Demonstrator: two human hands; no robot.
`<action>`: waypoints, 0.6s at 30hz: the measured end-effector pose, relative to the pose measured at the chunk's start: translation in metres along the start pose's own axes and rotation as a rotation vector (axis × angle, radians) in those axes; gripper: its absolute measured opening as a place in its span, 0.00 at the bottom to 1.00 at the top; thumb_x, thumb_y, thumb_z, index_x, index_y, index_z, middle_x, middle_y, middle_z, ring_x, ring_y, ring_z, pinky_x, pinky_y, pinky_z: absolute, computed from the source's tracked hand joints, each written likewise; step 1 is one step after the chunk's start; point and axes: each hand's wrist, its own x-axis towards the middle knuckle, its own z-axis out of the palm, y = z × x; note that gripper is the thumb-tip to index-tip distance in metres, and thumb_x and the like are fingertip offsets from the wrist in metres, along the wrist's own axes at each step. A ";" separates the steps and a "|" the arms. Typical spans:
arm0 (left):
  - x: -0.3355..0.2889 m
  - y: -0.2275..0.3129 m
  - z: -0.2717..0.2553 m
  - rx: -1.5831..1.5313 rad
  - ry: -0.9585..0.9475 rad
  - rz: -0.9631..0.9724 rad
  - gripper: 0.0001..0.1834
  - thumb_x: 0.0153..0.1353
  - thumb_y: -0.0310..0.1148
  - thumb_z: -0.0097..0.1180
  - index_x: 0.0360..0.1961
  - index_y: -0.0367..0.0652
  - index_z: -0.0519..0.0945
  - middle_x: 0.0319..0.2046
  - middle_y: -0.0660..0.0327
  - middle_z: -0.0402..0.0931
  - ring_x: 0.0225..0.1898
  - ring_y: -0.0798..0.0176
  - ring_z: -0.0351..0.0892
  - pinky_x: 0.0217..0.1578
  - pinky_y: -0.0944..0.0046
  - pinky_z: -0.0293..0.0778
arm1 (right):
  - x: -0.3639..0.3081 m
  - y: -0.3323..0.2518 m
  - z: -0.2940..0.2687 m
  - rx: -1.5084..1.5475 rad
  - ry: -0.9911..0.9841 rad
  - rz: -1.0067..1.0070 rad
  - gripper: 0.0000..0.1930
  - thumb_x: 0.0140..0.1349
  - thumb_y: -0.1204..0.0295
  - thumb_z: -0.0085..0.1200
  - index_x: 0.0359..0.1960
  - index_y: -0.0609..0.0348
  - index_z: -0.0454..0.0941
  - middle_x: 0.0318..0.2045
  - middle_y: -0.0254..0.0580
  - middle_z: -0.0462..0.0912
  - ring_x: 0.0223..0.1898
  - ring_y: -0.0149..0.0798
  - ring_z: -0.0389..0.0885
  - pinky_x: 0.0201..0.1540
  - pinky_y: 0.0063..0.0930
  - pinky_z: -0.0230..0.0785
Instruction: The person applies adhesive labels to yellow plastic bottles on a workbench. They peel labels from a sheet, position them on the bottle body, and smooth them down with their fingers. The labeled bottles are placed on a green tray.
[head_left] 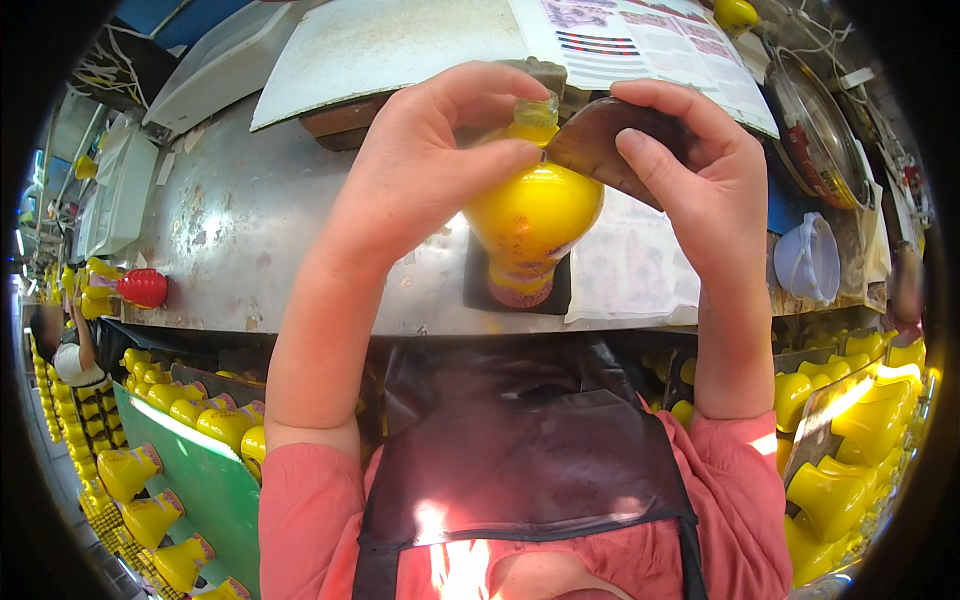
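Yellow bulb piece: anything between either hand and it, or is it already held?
Nothing visible in the way. The left hand already grips the yellow bulb piece at its neck, and the right hand presses a dark brown pad against that neck. Its lower end meets a dark square mat on the metal table.

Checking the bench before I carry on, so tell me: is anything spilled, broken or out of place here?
Nothing stands out. The left hand grips the yellow piece, the right hand holds a dark brown pad against its neck. No spill shows on the metal bench.
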 end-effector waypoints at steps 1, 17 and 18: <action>0.000 0.000 0.000 0.006 0.002 0.002 0.18 0.56 0.25 0.64 0.49 0.41 0.84 0.43 0.63 0.84 0.52 0.66 0.79 0.56 0.64 0.73 | 0.001 0.001 -0.002 0.044 -0.016 0.028 0.17 0.66 0.81 0.60 0.56 0.66 0.80 0.48 0.39 0.85 0.49 0.28 0.82 0.55 0.21 0.74; 0.002 0.004 0.007 0.055 0.026 -0.038 0.19 0.57 0.24 0.66 0.51 0.39 0.81 0.44 0.63 0.82 0.49 0.70 0.80 0.56 0.68 0.73 | -0.002 0.043 -0.008 0.488 0.041 0.163 0.17 0.65 0.78 0.62 0.56 0.63 0.81 0.43 0.35 0.86 0.40 0.24 0.82 0.42 0.19 0.76; 0.001 0.005 0.008 0.068 0.042 -0.032 0.18 0.57 0.24 0.66 0.50 0.39 0.81 0.44 0.63 0.82 0.49 0.70 0.80 0.56 0.68 0.73 | -0.003 0.044 -0.009 0.530 0.038 0.172 0.17 0.65 0.78 0.62 0.56 0.63 0.81 0.43 0.35 0.86 0.41 0.24 0.82 0.43 0.19 0.76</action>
